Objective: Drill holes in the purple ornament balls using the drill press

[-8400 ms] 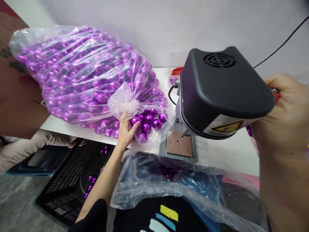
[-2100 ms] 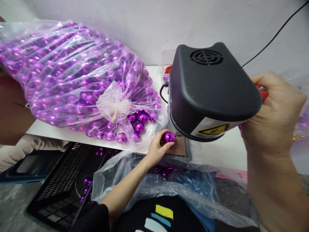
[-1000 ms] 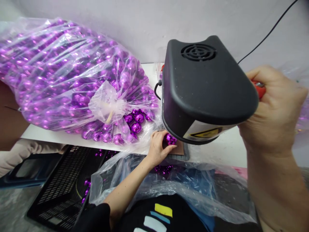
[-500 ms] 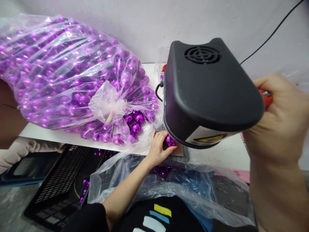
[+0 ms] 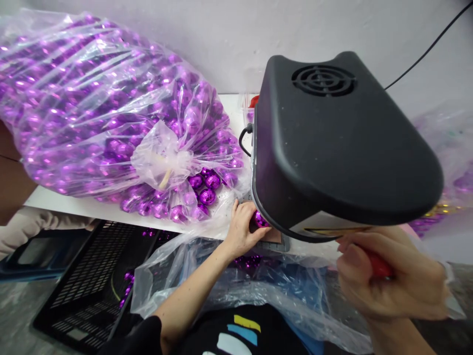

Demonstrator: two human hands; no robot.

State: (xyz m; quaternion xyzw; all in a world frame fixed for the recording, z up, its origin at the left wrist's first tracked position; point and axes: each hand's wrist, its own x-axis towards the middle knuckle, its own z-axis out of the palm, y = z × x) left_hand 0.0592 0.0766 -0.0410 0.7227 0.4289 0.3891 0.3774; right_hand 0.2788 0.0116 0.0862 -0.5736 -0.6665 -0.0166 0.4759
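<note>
A shiny purple faceted ball [image 5: 260, 220] sits low against the black-housed machine [image 5: 343, 133], over its base plate [image 5: 272, 235]. My left hand [image 5: 243, 225] grips this ball between thumb and fingers. At the machine's lower right, my right hand [image 5: 395, 271] is wrapped round a red lever handle [image 5: 380, 265]. The housing hides the machine's working part above the ball. Just left of my left hand lie several loose purple balls [image 5: 207, 196], by the knotted mouth of a clear plastic bag [image 5: 111, 108] full of them.
A black plastic crate [image 5: 81, 276] stands below the white table [image 5: 92, 209] at left. Clear plastic sheeting [image 5: 207, 291] hangs over my lap, with purple balls [image 5: 248, 260] in it. A cable [image 5: 424, 49] crosses the wall. Another bag [image 5: 451, 148] lies at right; someone's sleeve [image 5: 22, 231] shows at left.
My right hand has swung the red handle down and toward me, from the machine's right side to below its front corner. My left hand stays on the ball.
</note>
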